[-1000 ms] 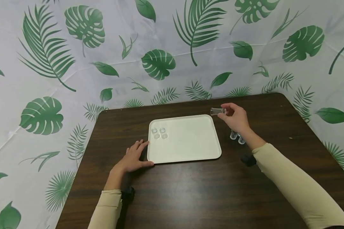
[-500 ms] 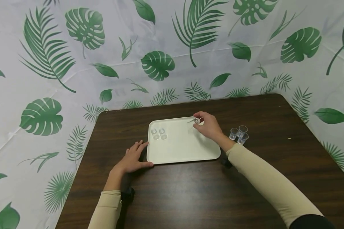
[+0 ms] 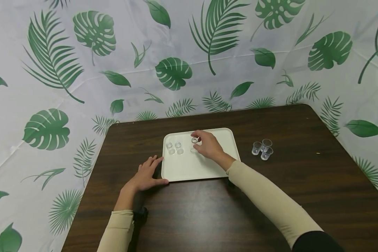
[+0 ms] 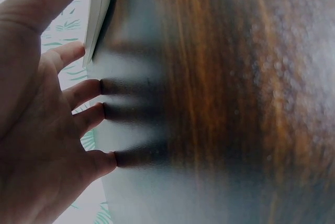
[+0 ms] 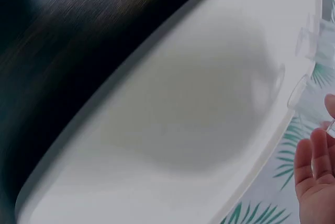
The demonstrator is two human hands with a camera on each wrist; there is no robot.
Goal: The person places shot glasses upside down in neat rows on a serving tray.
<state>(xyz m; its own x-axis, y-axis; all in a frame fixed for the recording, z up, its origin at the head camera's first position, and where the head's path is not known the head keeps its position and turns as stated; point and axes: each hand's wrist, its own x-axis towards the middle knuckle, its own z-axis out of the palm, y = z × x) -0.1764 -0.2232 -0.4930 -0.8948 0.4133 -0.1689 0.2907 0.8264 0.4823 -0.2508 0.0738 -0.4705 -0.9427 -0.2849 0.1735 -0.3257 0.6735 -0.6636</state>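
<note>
My right hand [image 3: 207, 144] pinches a small clear shot glass [image 3: 194, 140] by its base end over the white tray [image 3: 189, 171]. The glass is mouth down. In the right wrist view, this shot glass [image 5: 308, 100] hangs over the tray, its wide rim towards the surface. To its left, two clear shot glasses [image 3: 174, 148] stand mouth down, side by side, near the tray's back left corner. Spread at the tray's left edge, my left hand [image 3: 146, 174] touches the rim with thumb and forefinger. In the left wrist view its other fingertips [image 4: 109, 160] rest on the table.
Three clear shot glasses [image 3: 263, 149] stand upright in a cluster on the dark wooden table [image 3: 189, 217], right of the tray. A white cloth [image 3: 126, 91] with green leaf prints hangs behind the table.
My right hand has carried the shot glass left from beyond the tray's right corner to above its middle, turning it mouth down. My left hand has stayed in place.
</note>
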